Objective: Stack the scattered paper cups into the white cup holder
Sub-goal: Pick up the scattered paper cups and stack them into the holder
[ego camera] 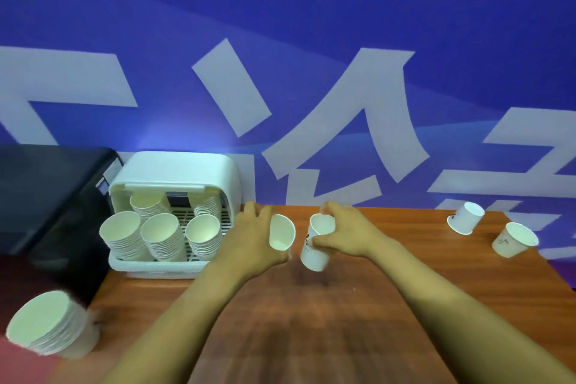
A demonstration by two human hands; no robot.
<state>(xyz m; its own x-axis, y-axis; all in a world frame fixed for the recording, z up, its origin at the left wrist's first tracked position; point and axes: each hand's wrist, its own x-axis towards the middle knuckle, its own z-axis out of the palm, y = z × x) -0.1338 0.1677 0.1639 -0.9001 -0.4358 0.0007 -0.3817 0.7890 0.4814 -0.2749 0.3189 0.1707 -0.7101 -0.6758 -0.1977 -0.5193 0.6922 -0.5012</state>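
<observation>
My left hand (254, 237) grips a white paper cup (281, 232) above the wooden table, its mouth turned to the right. My right hand (349, 232) holds a second paper cup (316, 243) by its rim, tilted, close beside the first. The white cup holder (174, 171) stands at the table's back left with several stacks of cups (162, 237) leaning in its tray. Two loose cups (466, 217) (514, 239) lie at the far right of the table.
A tall stack of cups (51, 326) stands at the table's (311, 321) front left corner. A black appliance (46, 190) sits left of the holder. A blue wall with white lettering rises behind the table.
</observation>
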